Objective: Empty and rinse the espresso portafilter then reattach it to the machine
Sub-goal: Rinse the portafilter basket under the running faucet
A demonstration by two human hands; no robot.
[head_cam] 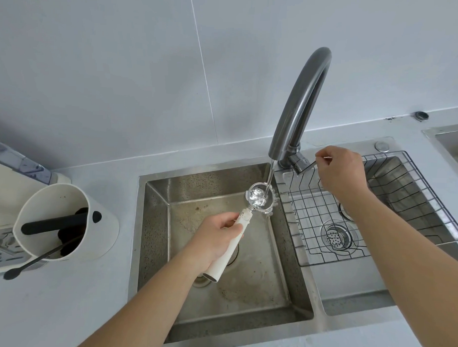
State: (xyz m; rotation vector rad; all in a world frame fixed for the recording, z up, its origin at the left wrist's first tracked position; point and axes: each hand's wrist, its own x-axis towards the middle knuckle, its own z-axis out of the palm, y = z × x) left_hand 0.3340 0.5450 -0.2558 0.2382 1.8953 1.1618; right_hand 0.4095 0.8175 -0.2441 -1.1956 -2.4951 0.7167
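My left hand [215,237] grips the white handle of the portafilter [258,200] and holds it over the left sink basin [156,222]. Its metal basket faces up right under the faucet spout [300,103]. A thin stream of water runs into the basket and spills over its rim. My right hand [339,172] is on the faucet lever [307,165] at the tap's base, fingers curled around it. The espresso machine [4,186] shows only partly at the left edge.
A white knock box [65,219] with a black bar and dark grounds stands on the counter to the left, a black brush [32,264] leaning out of it. A wire rack [364,204] sits in the right basin above a drain strainer [338,237].
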